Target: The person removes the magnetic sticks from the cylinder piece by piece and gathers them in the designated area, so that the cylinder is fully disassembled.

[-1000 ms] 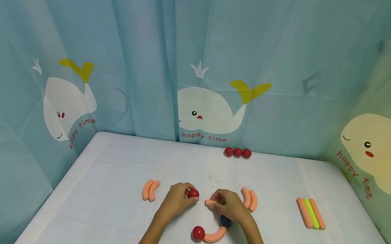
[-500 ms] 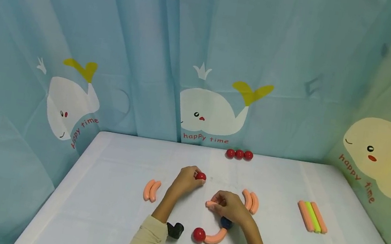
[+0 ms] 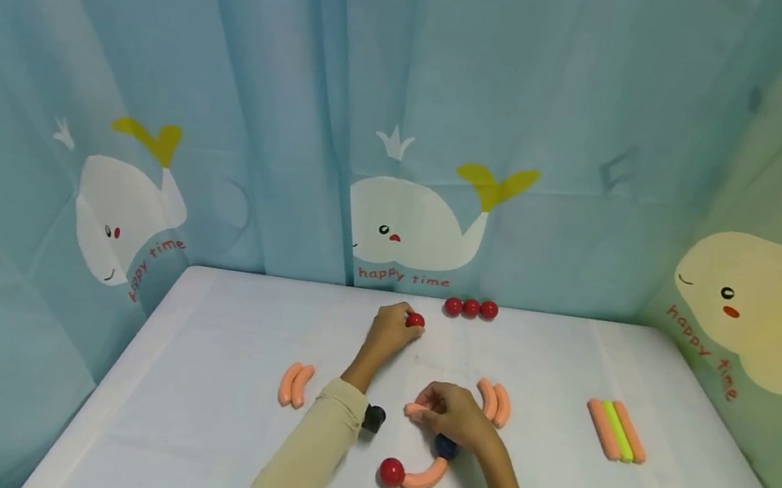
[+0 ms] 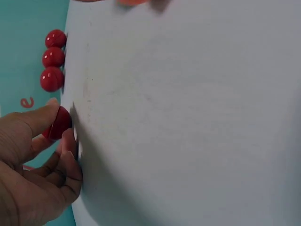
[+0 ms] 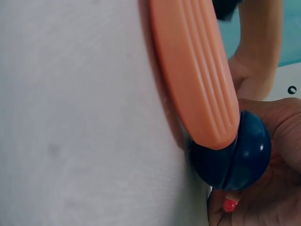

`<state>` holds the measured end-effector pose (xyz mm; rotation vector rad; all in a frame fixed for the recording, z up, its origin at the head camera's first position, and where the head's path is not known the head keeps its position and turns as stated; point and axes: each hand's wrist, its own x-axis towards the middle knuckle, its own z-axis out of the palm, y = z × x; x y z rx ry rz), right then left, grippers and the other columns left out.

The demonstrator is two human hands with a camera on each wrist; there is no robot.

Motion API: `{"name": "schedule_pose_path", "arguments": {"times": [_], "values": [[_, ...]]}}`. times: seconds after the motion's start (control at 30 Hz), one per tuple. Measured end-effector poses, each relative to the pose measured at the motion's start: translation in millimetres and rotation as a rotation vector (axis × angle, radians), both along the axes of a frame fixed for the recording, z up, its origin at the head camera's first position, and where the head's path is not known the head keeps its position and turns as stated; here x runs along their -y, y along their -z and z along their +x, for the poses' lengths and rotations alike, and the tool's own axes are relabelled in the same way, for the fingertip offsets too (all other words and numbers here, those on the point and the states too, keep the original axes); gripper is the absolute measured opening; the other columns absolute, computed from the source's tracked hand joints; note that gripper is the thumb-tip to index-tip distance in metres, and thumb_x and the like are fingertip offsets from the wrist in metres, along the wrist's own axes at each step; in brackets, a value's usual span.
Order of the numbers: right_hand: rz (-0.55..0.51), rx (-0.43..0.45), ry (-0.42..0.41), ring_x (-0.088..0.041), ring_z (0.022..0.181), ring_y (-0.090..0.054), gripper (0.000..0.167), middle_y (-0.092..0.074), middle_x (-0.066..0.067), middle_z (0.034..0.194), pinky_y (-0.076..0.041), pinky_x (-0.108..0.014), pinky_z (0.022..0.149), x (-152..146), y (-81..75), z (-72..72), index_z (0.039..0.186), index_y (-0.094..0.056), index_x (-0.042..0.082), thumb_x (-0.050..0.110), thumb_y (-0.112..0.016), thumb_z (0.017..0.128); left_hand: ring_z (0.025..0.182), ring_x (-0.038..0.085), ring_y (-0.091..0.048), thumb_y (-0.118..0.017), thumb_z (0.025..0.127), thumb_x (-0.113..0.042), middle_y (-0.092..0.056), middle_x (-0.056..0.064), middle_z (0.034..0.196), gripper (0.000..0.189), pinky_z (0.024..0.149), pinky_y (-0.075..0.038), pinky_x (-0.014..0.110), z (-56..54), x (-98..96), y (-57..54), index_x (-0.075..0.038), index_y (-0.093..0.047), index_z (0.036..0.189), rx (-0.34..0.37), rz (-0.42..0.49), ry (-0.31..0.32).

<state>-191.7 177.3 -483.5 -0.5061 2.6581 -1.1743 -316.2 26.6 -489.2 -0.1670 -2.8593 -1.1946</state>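
Near the back edge, my left hand pinches a red ball between thumb and fingers. In the left wrist view this ball is close to a row of red balls, with a gap between. My right hand pinches a short orange piece, whose far part the fingers hide. Just below that hand lies a blue ball, joined to a curved orange stick that ends at another red ball. Large in the right wrist view, the ridged orange stick meets the blue ball.
Two curved orange sticks lie on the left, another pair beyond my right hand. Straight orange and green sticks lie side by side on the right. The white table ends at a blue whale-print curtain.
My left hand has carried its red ball away from the right hand toward the back edge, close to the row of red balls. The right hand has stayed in place with its orange piece.
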Motion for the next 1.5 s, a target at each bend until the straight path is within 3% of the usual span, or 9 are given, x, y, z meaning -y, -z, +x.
{"name": "schedule_pose_path", "arguments": {"times": [0.27, 0.6, 0.9, 1.1, 1.5], "values": [[-0.029, 0.005, -0.016, -0.007, 0.064, -0.047, 0.010, -0.056, 0.000, 0.072, -0.041, -0.020, 0.054, 2, -0.8, 1.3, 0.090, -0.065, 0.004, 0.012, -0.071, 0.089, 0.097, 0.024, -0.066, -0.075, 0.086, -0.022, -0.071, 0.012, 0.108, 0.031, 0.084, -0.054, 0.039, -10.1, -5.2, -6.3, -0.003, -0.067, 0.109, 0.024, 0.025, -0.044], [-0.011, 0.014, -0.002, -0.010, 0.066, -0.047, 0.011, -0.056, -0.001, 0.074, -0.039, -0.020, 0.055, 0, -1.8, 0.7, 0.090, -0.066, 0.005, 0.012, -0.073, 0.087, 0.099, 0.024, -0.066, -0.074, 0.087, -0.025, -0.070, 0.010, 0.114, 0.032, 0.085, -0.053, 0.041, -20.3, -13.0, -1.2, -0.007, -0.069, 0.113, 0.074, 0.113, -0.118], [-0.017, 0.015, -0.004, -0.009, 0.066, -0.048, 0.011, -0.057, -0.001, 0.075, -0.040, -0.020, 0.055, 1, -1.9, 0.6, 0.090, -0.066, 0.005, 0.014, -0.073, 0.087, 0.081, 0.021, -0.064, -0.073, 0.087, -0.025, -0.072, 0.009, 0.101, 0.024, 0.070, -0.053, 0.036, -15.3, -18.4, -8.9, -0.006, -0.071, 0.103, 0.054, 0.117, -0.178], [-0.025, 0.011, -0.017, -0.008, 0.065, -0.048, 0.011, -0.057, -0.001, 0.074, -0.041, -0.020, 0.054, 0, 0.2, 0.8, 0.090, -0.066, 0.005, 0.014, -0.073, 0.087, 0.075, 0.021, -0.064, -0.074, 0.087, -0.024, -0.072, 0.008, 0.092, 0.019, 0.068, -0.052, 0.037, -11.9, -20.6, -11.5, -0.006, -0.071, 0.091, 0.034, 0.089, -0.208], [-0.025, -0.027, -0.004, -0.009, 0.067, -0.048, 0.012, -0.058, -0.001, 0.075, -0.041, -0.020, 0.056, 0, 2.3, 1.6, 0.089, -0.066, 0.005, 0.014, -0.073, 0.086, 0.069, 0.017, -0.062, -0.076, 0.085, -0.027, -0.072, 0.004, 0.085, 0.018, 0.059, -0.048, 0.031, -12.8, -18.3, -4.9, -0.009, -0.072, 0.083, 0.037, 0.094, -0.186]]}}
